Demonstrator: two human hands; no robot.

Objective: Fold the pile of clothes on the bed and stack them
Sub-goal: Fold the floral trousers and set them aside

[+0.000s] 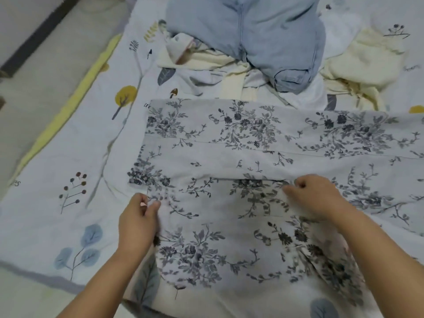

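Observation:
A white garment with a grey-blue flower print (252, 143) lies spread flat across the bed, partly folded, running off the right edge. My left hand (137, 219) pinches its left edge between thumb and fingers. My right hand (314, 196) has curled fingers gripping a folded edge near the garment's middle. Behind it sits the pile: light blue jeans (263, 35) on top, cream clothes (364, 58) to the right and a cream and white heap (206, 63) under the jeans.
The bed sheet (68, 157) is white with printed trees and leaves. A yellow mattress border (75, 97) runs along the bed's left side, with pale floor (34, 72) beyond it. The sheet's near edge lies at bottom left.

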